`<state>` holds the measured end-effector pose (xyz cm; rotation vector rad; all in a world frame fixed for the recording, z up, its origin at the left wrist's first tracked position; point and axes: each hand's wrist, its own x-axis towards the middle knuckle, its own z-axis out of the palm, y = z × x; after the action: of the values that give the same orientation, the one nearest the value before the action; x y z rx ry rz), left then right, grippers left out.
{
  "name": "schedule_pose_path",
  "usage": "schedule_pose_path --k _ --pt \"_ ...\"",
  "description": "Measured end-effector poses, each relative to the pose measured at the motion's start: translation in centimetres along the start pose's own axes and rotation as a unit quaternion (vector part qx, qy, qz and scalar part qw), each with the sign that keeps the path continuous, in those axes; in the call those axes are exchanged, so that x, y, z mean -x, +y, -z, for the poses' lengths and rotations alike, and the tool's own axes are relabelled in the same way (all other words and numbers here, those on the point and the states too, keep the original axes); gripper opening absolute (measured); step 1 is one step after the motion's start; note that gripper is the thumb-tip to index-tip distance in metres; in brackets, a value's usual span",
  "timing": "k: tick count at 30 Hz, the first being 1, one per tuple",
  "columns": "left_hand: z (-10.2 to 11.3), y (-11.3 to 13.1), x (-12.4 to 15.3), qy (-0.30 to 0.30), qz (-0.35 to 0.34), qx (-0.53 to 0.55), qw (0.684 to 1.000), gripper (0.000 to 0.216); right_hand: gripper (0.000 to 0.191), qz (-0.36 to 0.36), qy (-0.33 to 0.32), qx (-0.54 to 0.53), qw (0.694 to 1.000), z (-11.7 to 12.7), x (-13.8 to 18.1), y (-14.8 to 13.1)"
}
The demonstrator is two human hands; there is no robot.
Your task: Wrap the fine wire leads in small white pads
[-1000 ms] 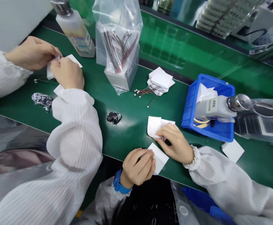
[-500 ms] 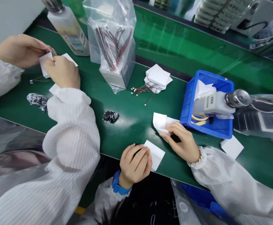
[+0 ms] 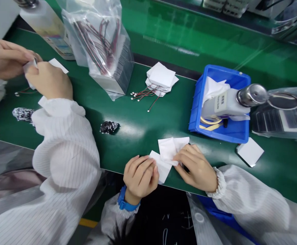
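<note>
My left hand [image 3: 140,175], with a blue watch at the wrist, is curled over the near edge of a white square pad [image 3: 161,167] at the front of the green mat. My right hand [image 3: 196,167] pinches a crumpled white cloth [image 3: 171,148] and presses it against the pad's right side. The two hands are close together, both closed.
A co-worker's hands [image 3: 36,73] in white sleeves handle a white piece at far left. On the green mat [image 3: 143,126] lie a stack of white pads with red-black wires [image 3: 161,80], a bag of wires [image 3: 99,44], a blue bin [image 3: 221,102] with a dispenser bottle, a loose pad [image 3: 250,152] and dark crumpled scraps [image 3: 109,127].
My right hand brought the white cloth from the right back onto the pad held by my left hand. The view shifted, so everything slid left and up.
</note>
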<state>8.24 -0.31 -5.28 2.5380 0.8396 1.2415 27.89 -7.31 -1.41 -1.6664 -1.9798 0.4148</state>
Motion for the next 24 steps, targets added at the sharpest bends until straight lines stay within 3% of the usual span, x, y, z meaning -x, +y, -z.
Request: schedule_pose_path --k 6,9,14,17,24 --pt "-0.09 0.09 0.1 0.0 0.0 0.003 1.0 0.013 0.008 0.03 0.001 0.014 0.999 -0.09 0.26 0.06" --pt "-0.08 0.12 0.13 -0.001 0.003 0.0 1.0 0.012 0.009 0.02 0.031 0.034 0.999 -0.13 0.26 0.16" --pt "-0.11 0.11 0.24 0.002 0.002 -0.004 1.0 0.012 0.009 0.066 0.003 0.037 0.997 -0.13 0.12 0.65" --pt "-0.14 0.09 0.34 0.008 0.004 0.0 1.0 0.012 0.008 0.035 0.05 0.035 0.998 -0.19 0.16 0.91" --pt "0.0 0.13 0.29 0.003 0.008 0.005 1.0 0.014 0.014 -0.015 0.195 -0.189 0.962 0.05 0.5 0.6"
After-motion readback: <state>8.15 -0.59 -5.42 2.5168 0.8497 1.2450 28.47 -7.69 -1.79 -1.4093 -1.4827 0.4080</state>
